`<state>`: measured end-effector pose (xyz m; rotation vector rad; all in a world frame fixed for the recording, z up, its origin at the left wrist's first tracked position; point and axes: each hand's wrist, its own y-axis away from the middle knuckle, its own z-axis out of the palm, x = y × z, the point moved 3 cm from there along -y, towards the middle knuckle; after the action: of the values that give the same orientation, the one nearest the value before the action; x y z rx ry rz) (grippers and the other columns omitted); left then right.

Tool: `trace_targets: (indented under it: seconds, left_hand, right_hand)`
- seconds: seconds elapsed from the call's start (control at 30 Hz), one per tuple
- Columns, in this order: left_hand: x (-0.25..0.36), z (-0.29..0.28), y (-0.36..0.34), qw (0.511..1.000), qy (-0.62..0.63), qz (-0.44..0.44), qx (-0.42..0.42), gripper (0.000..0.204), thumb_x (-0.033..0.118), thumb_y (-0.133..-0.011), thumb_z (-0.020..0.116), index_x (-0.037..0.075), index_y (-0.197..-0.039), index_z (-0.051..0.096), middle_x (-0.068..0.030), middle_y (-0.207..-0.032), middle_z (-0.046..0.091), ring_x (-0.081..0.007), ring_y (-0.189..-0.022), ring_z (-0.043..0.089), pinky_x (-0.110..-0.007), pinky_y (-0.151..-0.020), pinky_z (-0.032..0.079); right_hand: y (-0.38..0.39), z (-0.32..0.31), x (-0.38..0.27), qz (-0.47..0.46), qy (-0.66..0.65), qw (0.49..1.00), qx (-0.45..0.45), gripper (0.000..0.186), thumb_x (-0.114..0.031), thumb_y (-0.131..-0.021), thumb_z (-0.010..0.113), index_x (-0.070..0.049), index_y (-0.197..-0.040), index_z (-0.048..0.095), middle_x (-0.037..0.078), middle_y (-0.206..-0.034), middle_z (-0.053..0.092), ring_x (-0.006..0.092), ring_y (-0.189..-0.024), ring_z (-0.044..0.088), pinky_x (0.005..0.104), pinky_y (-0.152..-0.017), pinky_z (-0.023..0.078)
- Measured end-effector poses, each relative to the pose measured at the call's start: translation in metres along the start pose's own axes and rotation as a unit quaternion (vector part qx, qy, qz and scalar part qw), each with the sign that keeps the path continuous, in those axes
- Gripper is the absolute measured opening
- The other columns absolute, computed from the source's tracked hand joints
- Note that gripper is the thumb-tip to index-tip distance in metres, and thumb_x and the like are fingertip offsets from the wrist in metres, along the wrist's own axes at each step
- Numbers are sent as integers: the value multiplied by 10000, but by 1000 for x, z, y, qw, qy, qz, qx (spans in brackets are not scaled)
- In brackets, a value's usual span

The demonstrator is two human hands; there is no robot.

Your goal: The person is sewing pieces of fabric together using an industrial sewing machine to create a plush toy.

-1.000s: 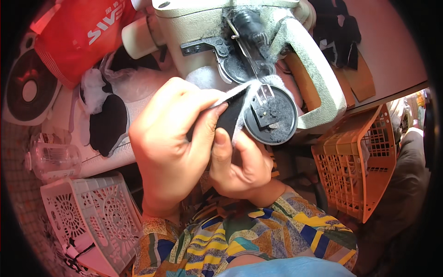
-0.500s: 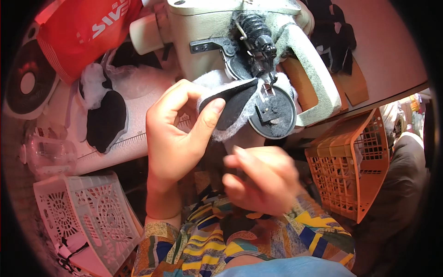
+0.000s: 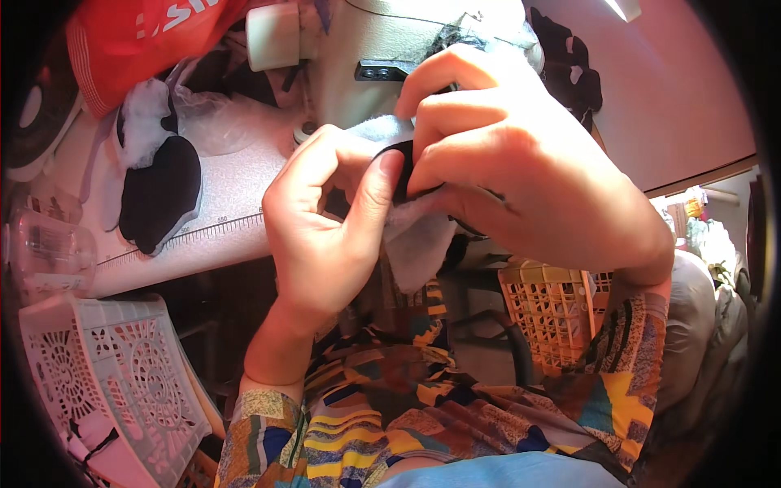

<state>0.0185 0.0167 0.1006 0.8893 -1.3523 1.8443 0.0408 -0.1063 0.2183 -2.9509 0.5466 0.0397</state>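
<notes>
A black fabric piece with white fleece backing [image 3: 381, 130] is folded between my two hands, in front of the pale sewing machine [image 3: 346, 45]. My left hand [image 3: 325, 220] pinches it from the left, thumb on the black side. From the right, my right hand [image 3: 496, 142] reaches across with curled fingers against the same piece. This hand hides the machine's needle area and round feed disc. Below the hands, a pale fleecy flap [image 3: 419, 252] hangs down; I cannot tell whether it belongs to the held piece.
To the left on the worktable [image 3: 232, 195] lies a black fabric piece [image 3: 163, 195] with white fluff above it. A red bag [image 3: 138, 57] stands behind. A white lattice basket [image 3: 138, 358] is lower left; an orange basket [image 3: 545, 313] is lower right. Black scraps [image 3: 573, 77] lie back right.
My right hand has risen from in front of the machine to the fabric piece and now grips it. My left hand keeps its pinch. The view has shifted slightly.
</notes>
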Motion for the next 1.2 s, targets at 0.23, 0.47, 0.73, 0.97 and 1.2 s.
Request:
trace_targets:
  seconds: [0.23,0.47,0.73,0.97,1.2]
  left_hand:
    - [7,3,4,998,-43,32,19,82,38,-856,619,-16,-805,583,-47,-710,512,-102,-594,478,-227,-563,396]
    - [15,4,7,989,-104,102,34,51,10,-838,615,-29,-868,602,-77,-772,550,-167,-658,514,-260,-575,424]
    - [-8,3,5,977,-61,201,29,224,128,-791,694,-25,-929,606,-90,-848,577,-209,-745,535,-301,-715,434]
    - [-22,20,17,996,39,49,71,246,87,-773,721,-25,-968,622,-66,-883,584,-133,-764,537,-241,-693,439]
    - [-31,22,21,987,35,33,156,85,-9,-808,657,-34,-884,625,-66,-867,588,-168,-809,515,-270,-755,426]
  right_hand:
    - [-14,-18,5,18,-42,999,25,237,-92,-588,779,-29,-777,652,45,-803,595,245,-910,553,341,-777,454]
    - [-17,-16,8,51,-123,991,32,167,8,-609,734,-14,-739,632,49,-801,611,234,-850,574,326,-774,466]
    - [-16,-10,14,60,-161,984,48,117,48,-650,715,-6,-723,640,57,-740,646,164,-766,606,304,-807,479]
    - [-14,-6,17,96,-189,974,84,117,38,-655,725,-7,-721,640,43,-729,646,128,-686,600,248,-669,487]
    - [-11,-11,12,44,-207,964,162,54,41,-720,662,55,-757,625,119,-755,646,197,-700,610,289,-663,493]
